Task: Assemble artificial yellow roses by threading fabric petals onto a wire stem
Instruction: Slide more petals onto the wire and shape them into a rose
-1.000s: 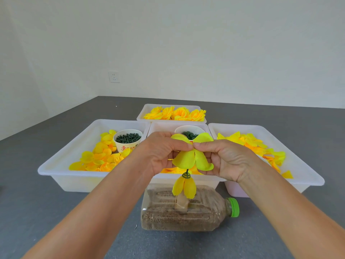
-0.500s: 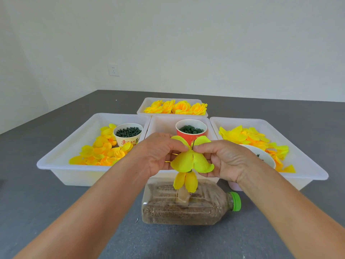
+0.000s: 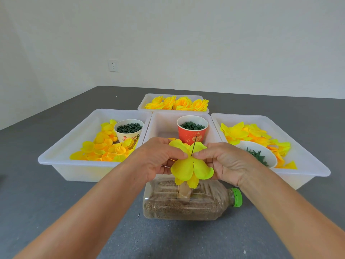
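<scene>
Threading a petal layer [image 3: 190,165] onto the wire stem [image 3: 193,145]: the left hand [image 3: 158,157] and right hand [image 3: 224,161] each pinch the fabric at its centre, thumbs and forefingers closed on it either side of the wire, whose dark tip stands above the petals. The stem rises from a sand-filled bottle [image 3: 186,202] lying before the white trays [image 3: 61,159]. Judged next: slide the layer down onto the smaller petals [image 3: 192,182] beneath, keeping the wire upright
</scene>
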`<state>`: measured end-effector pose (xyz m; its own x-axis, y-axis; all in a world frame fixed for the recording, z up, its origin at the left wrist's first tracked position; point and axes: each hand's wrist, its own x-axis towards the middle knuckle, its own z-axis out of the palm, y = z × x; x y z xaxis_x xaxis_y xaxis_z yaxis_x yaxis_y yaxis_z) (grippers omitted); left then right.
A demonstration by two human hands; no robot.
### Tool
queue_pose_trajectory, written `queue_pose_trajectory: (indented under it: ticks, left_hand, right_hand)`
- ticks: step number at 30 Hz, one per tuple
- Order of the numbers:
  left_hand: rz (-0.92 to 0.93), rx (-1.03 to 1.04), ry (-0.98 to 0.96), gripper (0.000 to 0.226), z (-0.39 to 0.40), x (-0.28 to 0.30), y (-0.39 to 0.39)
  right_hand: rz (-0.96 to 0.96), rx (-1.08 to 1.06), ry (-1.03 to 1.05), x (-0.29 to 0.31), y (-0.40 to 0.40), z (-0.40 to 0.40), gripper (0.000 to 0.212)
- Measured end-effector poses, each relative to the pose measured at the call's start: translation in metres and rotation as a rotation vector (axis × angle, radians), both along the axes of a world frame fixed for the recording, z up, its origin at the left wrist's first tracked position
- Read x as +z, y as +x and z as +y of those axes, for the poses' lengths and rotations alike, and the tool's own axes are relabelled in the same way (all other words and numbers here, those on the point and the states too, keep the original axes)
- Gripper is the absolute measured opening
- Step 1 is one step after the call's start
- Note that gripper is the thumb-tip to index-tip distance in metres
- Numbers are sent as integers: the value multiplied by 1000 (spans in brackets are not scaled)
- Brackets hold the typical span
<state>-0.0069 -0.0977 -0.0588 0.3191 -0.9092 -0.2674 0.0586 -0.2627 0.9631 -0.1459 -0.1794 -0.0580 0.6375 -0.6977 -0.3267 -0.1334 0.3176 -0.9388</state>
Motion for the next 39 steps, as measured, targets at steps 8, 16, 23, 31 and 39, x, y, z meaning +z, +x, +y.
queue_pose_trajectory:
  ticks: [8,16,23,31,39]
  left_hand:
    - [-21,-7,5,26,1,0,-1]
    - [-39,-5,34,31,2,-4,-3]
    - [-82,54,57,13,1,-4,-2]
    - [-154,96,69,16,2,-10,-4]
    - [-383,57,-183,26,8,-5,-10]
  right_hand:
    - [84,13,-25,-1,-1,-4,36]
    - [150,0,-65,-1,-1,-3,40]
    - [205,27,-115,3,-2,-5,38]
    - [199,49,-113,1,0,-5,43]
    - [188,54,-106,1,2,-4,39]
